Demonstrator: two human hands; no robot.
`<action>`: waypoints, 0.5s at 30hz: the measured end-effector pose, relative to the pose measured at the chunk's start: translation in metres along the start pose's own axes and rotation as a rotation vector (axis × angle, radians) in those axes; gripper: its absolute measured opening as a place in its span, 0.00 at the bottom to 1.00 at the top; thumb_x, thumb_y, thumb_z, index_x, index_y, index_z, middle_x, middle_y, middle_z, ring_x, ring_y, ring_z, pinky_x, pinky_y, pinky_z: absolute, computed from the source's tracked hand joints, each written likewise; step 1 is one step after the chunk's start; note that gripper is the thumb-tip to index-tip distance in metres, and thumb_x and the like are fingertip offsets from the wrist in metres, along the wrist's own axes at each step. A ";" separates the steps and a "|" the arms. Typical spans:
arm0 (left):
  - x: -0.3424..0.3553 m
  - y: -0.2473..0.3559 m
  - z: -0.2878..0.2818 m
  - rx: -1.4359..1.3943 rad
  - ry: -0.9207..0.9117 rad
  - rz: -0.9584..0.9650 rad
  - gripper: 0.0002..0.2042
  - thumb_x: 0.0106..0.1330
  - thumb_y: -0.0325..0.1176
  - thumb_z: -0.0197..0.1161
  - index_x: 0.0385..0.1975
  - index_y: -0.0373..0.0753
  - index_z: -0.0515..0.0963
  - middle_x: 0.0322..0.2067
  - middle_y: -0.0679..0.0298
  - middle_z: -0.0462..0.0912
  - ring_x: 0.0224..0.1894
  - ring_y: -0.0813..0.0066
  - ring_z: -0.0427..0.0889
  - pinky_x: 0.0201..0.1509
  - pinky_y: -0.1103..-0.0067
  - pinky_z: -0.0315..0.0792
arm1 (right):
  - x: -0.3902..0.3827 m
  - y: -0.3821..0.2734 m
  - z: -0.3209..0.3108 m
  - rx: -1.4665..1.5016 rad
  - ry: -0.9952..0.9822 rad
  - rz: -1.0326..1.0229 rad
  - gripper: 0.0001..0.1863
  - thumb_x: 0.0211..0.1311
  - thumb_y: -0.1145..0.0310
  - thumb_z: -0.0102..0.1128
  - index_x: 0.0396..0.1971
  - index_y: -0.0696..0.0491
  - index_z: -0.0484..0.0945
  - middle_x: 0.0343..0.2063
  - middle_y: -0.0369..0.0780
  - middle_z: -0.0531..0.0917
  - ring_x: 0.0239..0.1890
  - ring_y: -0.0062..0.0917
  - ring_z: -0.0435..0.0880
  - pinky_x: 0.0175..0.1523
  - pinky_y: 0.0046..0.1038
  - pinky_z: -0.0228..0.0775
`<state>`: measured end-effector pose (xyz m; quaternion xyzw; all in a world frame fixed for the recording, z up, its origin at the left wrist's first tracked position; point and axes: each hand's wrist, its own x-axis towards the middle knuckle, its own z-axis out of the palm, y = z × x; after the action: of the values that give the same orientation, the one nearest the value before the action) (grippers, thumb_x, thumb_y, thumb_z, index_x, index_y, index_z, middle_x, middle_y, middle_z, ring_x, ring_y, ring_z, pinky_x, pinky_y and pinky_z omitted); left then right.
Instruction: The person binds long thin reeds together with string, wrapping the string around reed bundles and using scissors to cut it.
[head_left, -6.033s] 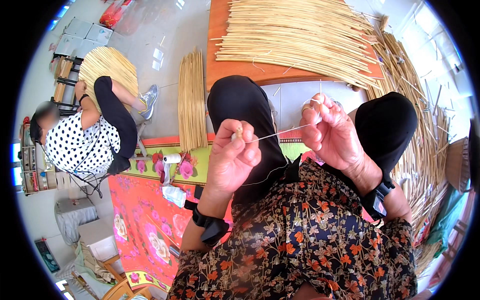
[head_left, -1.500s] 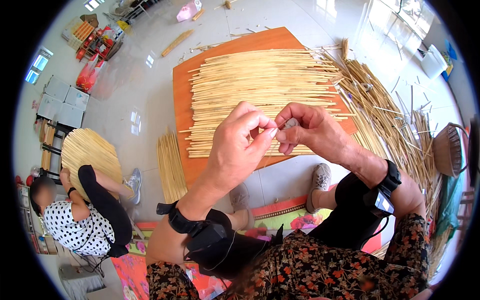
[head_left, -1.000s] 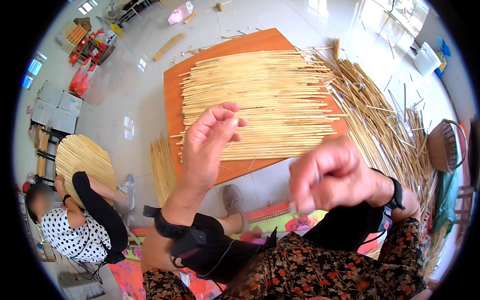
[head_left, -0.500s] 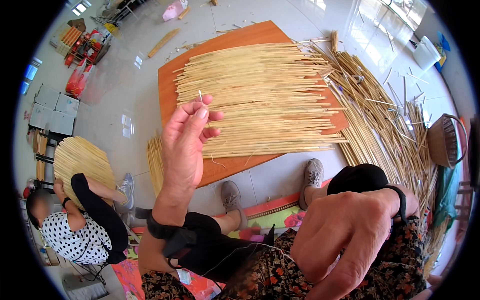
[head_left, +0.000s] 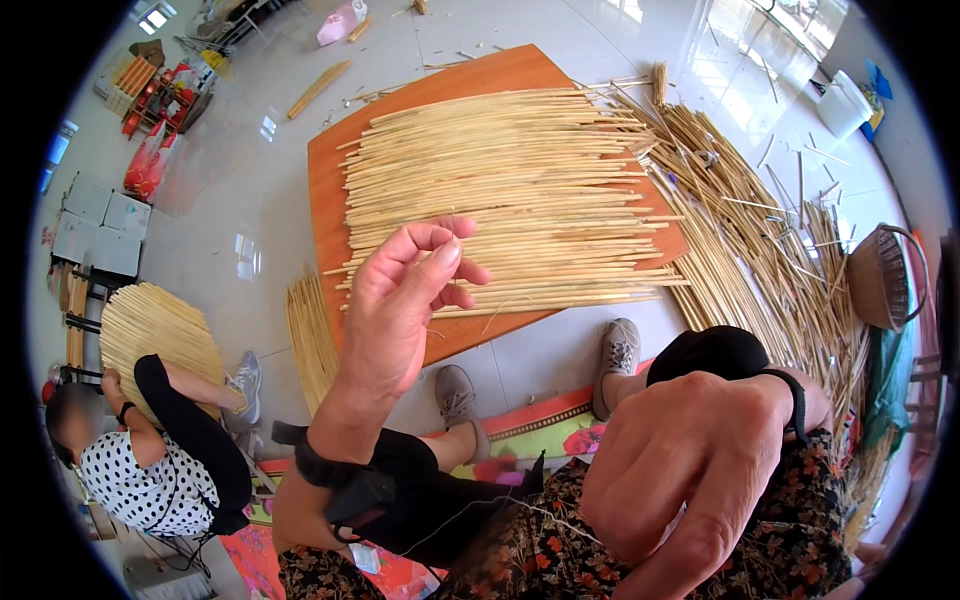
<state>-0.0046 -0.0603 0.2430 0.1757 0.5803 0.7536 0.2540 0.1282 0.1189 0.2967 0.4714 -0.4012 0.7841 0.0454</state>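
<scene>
Left hand (head_left: 405, 300) is raised at frame centre, thumb and forefinger pinched on a thin thread (head_left: 470, 510) that runs down to the lap. Right hand (head_left: 690, 480), lower right, is curled; its grip cannot be told. Thread is best kept taut above the reed mat (head_left: 510, 190).

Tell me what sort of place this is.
Probably an indoor craft workshop for reed or straw weaving: a mat of straw stalks on an orange board, loose stalk piles across the tiled floor, and a co-worker handling a bundle.
</scene>
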 end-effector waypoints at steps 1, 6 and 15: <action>0.000 0.000 0.000 -0.001 0.000 -0.004 0.05 0.72 0.30 0.55 0.41 0.38 0.76 0.53 0.59 0.77 0.40 0.75 0.81 0.39 0.81 0.75 | -0.001 -0.002 -0.004 -0.036 -0.063 0.016 0.03 0.60 0.79 0.64 0.30 0.64 0.83 0.17 0.37 0.75 0.13 0.18 0.72 0.15 0.22 0.55; 0.000 0.002 0.005 0.001 0.002 -0.018 0.05 0.71 0.30 0.56 0.41 0.38 0.76 0.53 0.60 0.77 0.40 0.75 0.81 0.39 0.81 0.75 | 0.020 -0.022 -0.022 -0.127 -0.250 0.079 0.06 0.62 0.77 0.62 0.31 0.65 0.81 0.19 0.39 0.76 0.16 0.22 0.74 0.18 0.23 0.60; 0.001 0.005 0.016 0.004 -0.044 0.001 0.06 0.72 0.31 0.55 0.41 0.37 0.76 0.52 0.60 0.77 0.40 0.75 0.81 0.39 0.81 0.75 | 0.016 -0.006 -0.011 -0.149 -0.114 -0.216 0.06 0.59 0.78 0.64 0.31 0.67 0.83 0.18 0.39 0.75 0.16 0.25 0.76 0.18 0.26 0.64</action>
<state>0.0028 -0.0482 0.2517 0.1929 0.5758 0.7486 0.2662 0.1140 0.1258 0.3103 0.5509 -0.4074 0.7145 0.1415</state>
